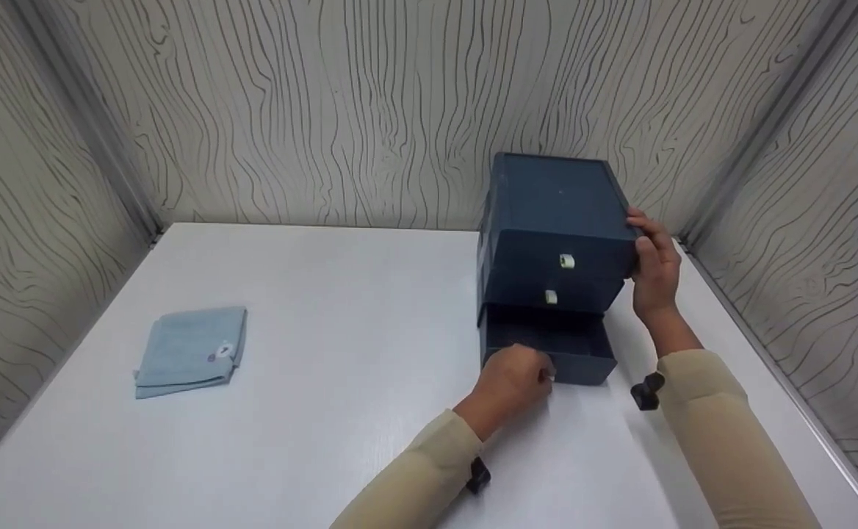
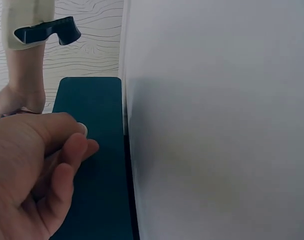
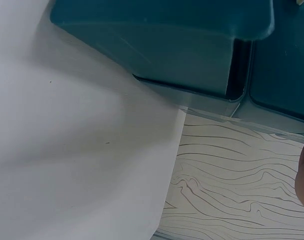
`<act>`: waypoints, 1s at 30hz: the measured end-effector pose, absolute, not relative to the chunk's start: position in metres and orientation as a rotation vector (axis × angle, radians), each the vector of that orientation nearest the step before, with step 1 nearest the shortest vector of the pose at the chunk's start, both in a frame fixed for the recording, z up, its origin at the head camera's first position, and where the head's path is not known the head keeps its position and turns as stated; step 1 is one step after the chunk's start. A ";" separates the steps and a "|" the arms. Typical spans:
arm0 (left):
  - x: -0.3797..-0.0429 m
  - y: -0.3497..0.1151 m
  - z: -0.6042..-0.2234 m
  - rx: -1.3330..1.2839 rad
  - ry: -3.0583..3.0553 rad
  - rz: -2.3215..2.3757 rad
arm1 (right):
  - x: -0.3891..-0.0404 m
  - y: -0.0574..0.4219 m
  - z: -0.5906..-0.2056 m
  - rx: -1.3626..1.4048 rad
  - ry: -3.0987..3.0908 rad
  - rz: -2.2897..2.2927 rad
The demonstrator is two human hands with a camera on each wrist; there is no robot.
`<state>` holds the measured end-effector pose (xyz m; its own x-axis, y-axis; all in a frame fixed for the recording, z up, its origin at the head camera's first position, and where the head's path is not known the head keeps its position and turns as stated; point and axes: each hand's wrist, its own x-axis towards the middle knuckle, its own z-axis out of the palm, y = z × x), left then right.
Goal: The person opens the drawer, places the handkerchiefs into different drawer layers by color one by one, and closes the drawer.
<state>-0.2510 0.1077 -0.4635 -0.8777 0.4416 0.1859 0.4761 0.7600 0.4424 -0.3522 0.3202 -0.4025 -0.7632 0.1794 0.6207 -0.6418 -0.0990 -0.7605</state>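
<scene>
A dark blue drawer cabinet (image 1: 561,195) stands at the table's right side, its bottom drawer (image 1: 587,369) pulled out and the inside visible. My left hand (image 1: 515,378) is at this drawer's front. In the left wrist view its thumb and index finger pinch the small white knob (image 2: 83,129). My right hand (image 1: 657,268) grips the cabinet's upper right edge, fingers over the top edge and thumb near the front corner. The right wrist view catches only a bit of that hand at its edge. The two upper drawers are closed, with white knobs (image 1: 567,261) showing.
A folded light blue cloth (image 1: 192,349) with a small animal face lies on the white table (image 1: 326,330) at the left. Wood-grain panels (image 1: 326,110) stand behind and at both sides. Each wrist carries a black camera mount (image 1: 647,391).
</scene>
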 end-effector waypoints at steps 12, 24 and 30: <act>-0.235 0.107 -0.460 -0.863 -2.883 -0.599 | -0.354 0.321 -0.403 0.531 -1.632 1.908; -0.226 0.108 -0.458 -0.918 -2.859 -0.504 | -0.354 0.323 -0.404 0.536 -1.616 1.911; -0.224 0.108 -0.458 -0.936 -2.840 -0.458 | -0.354 0.322 -0.403 0.521 -1.620 1.896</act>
<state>-0.2240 0.1081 -0.4583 -0.8026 0.5612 0.2022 0.5963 0.7637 0.2474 -0.3541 0.3221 -0.4032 -0.7524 0.1784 0.6341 -0.6542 -0.0893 -0.7511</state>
